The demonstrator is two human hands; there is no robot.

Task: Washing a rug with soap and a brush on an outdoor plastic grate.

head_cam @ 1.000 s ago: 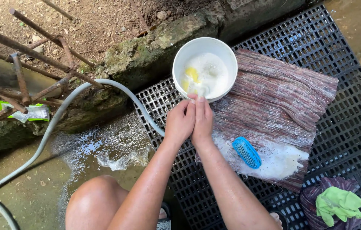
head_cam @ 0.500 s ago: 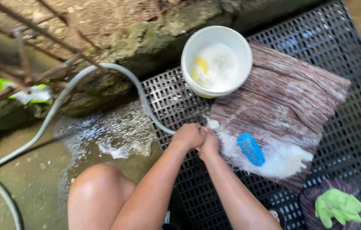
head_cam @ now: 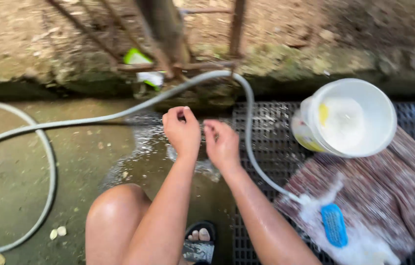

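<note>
Both hands are away from the striped cloth (head_cam: 393,196) now; half a second ago they were pressed together at its soapy edge, and before that at the rim of the white bucket (head_cam: 349,118). The left hand (head_cam: 182,130) and the right hand (head_cam: 223,143) are lifted over the wet concrete floor (head_cam: 31,162), near each other but not touching, beside the grey hose (head_cam: 119,115). The fingers of both hands are loosely curled and hold nothing, as far as the blurred view shows. The cloth stays on the black grid mat (head_cam: 266,127), with foam and the blue brush (head_cam: 334,225) lying on it untouched. So the scrubbing looks paused, and the hands seem to be shaking off or rinsing soap.
</note>
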